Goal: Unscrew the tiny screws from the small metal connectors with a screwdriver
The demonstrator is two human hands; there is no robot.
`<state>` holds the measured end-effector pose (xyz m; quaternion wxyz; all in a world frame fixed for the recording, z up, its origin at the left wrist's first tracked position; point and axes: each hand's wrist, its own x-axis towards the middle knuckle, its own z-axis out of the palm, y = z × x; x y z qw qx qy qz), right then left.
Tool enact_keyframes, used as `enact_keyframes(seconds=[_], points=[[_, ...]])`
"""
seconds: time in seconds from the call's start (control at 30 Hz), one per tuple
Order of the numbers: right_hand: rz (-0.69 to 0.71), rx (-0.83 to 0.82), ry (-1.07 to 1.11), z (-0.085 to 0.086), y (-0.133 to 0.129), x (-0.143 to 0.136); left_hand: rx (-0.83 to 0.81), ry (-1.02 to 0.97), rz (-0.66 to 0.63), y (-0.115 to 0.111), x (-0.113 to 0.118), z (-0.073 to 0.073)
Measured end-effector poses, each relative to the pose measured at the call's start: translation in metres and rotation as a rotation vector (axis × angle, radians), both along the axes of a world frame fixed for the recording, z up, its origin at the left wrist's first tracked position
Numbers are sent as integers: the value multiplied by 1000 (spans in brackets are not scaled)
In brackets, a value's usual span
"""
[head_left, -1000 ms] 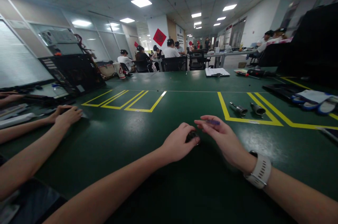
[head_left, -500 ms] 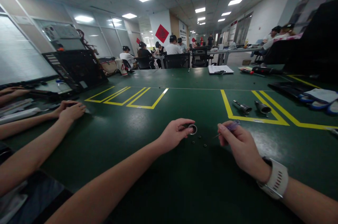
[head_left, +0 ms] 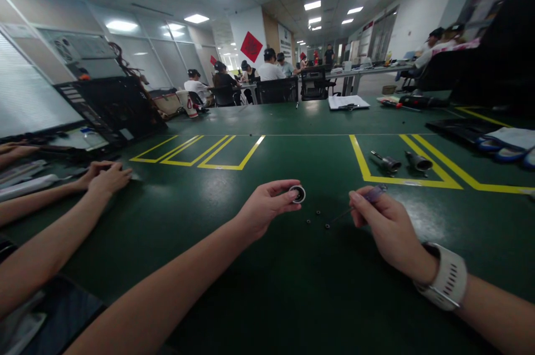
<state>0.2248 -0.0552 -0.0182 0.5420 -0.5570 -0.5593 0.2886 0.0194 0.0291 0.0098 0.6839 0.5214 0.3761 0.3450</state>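
My left hand [head_left: 267, 207] pinches a hollow metal cylinder [head_left: 302, 194], its round open end facing me and its far part hidden by the fingers. My right hand [head_left: 382, 224], a pale watch on its wrist, grips a screwdriver [head_left: 375, 193] by its clear purplish handle. The thin shaft slants down to the left, its tip at or very near a small dark nut-like ring [head_left: 327, 226]. Two more such rings, one farther back [head_left: 318, 212] and one to the left [head_left: 308, 222], lie on the green tabletop [head_left: 259, 299] between my hands.
Two metal cup-shaped parts with stems [head_left: 389, 164] lie inside a yellow taped outline [head_left: 412, 183] at right. Behind are a clipboard with paper [head_left: 348, 102] and a red-handled tool [head_left: 393, 103]. Another person's hands [head_left: 108, 178] rest at the left; blue-handled items [head_left: 504, 153] lie far right.
My right hand's screwdriver shaft now reaches toward the small rings. My left hand has turned the cylinder so its open end faces me more. The whole view has shifted slightly.
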Motion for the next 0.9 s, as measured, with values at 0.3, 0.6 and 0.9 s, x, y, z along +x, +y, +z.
enact_keyframes(seconds=[0.3, 0.6, 0.9], points=[[27, 2, -178, 5, 0, -4, -31, 16, 23, -2, 1, 1], [134, 425, -696, 7, -15, -15, -112, -1, 50, -7, 1, 6], [224, 764, -768, 12, -20, -18, 8, 85, 64, -12, 3, 1]])
